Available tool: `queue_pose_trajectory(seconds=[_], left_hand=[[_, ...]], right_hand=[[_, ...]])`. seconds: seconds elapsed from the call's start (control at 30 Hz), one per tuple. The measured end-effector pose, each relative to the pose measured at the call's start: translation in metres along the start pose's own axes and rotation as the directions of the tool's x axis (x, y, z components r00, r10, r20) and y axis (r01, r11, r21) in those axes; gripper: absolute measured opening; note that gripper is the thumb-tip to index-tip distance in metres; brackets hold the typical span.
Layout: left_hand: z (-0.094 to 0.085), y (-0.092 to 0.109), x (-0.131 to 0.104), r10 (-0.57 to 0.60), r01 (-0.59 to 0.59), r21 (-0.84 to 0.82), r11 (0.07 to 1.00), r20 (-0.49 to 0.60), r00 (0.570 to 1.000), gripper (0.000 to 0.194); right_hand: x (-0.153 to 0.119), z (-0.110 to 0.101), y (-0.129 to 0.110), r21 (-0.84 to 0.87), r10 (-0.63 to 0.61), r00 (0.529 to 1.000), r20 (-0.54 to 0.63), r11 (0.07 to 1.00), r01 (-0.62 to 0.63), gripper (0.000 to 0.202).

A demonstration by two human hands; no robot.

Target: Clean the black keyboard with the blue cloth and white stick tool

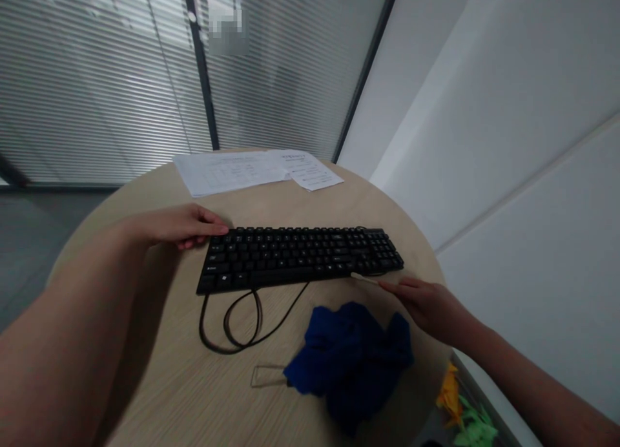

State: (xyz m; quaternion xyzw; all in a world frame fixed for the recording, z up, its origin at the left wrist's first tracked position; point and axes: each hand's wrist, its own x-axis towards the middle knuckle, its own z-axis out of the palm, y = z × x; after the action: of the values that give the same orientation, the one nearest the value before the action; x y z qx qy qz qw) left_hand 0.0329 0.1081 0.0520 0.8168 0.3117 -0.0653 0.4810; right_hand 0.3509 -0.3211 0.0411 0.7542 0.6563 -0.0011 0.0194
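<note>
A black keyboard point(300, 256) lies across the wooden table, its left end raised a little. My left hand point(194, 226) grips its upper left corner, thumb on top and fingers curled below. In my right hand point(421, 301) is a thin pale stick that looks like a cotton swab point(364, 279), pinched between the fingers. The swab's tip touches or nearly touches the keyboard's front edge, right of the middle. Below the keyboard its black cable point(232, 350) lies in loops. A crumpled blue cloth point(353, 356) sits close to my right hand.
Printed papers point(237, 172) lie at the far side of the round table point(194, 395). A thin wire loop point(268, 376) sticks out from under the cloth. Orange point(450, 395) and green point(475, 424) items are low at the right. A white wall point(533, 143) stands close on the right.
</note>
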Motion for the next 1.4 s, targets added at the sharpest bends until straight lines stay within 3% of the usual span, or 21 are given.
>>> queue_pose_trajectory(seconds=[0.27,0.47,0.63,0.77,0.87,1.03,1.13,1.27,1.4], left_hand=[[-0.003,-0.004,0.004,-0.016,0.016,0.004,1.0,0.006,1.0,0.052],[-0.005,-0.009,0.006,-0.006,0.006,-0.006,1.0,0.018,1.0,0.052],[-0.002,-0.005,0.004,-0.002,0.002,-0.012,1.0,0.001,1.0,0.051],[0.0,-0.004,0.003,0.009,-0.009,-0.011,1.0,-0.004,1.0,0.047],[0.001,-0.003,0.002,0.013,-0.013,-0.019,1.0,0.002,1.0,0.046],[0.003,-0.002,-0.001,0.014,-0.014,-0.023,1.0,-0.013,1.0,0.044],[0.003,-0.004,0.001,0.024,-0.025,-0.055,0.998,-0.009,1.0,0.044],[0.003,-0.01,0.003,0.044,-0.043,-0.092,0.995,0.004,0.999,0.043],[0.004,-0.014,0.005,0.08,-0.078,-0.116,0.99,0.014,0.997,0.041]], right_hand=[[-0.024,-0.005,0.018,-0.044,0.17,0.985,-0.002,0.985,-0.17,0.046],[-0.045,-0.005,0.048,-0.047,0.25,0.968,-0.027,0.967,-0.251,0.045],[-0.062,-0.008,0.074,-0.144,0.334,0.941,-0.05,0.93,-0.338,0.046],[-0.059,-0.018,0.076,-0.216,0.367,0.925,-0.094,0.9,-0.379,0.046],[-0.044,-0.029,0.058,-0.164,0.292,0.943,-0.158,0.934,-0.317,0.046],[-0.001,-0.045,0.0,0.056,0.044,0.986,-0.162,0.998,-0.035,0.044],[0.034,-0.049,-0.04,0.117,-0.137,0.971,-0.196,0.98,0.161,0.044],[0.089,-0.054,-0.089,0.115,-0.36,0.925,-0.124,0.92,0.374,0.043],[0.144,-0.061,-0.129,0.122,-0.425,0.901,-0.088,0.893,0.433,0.043]])
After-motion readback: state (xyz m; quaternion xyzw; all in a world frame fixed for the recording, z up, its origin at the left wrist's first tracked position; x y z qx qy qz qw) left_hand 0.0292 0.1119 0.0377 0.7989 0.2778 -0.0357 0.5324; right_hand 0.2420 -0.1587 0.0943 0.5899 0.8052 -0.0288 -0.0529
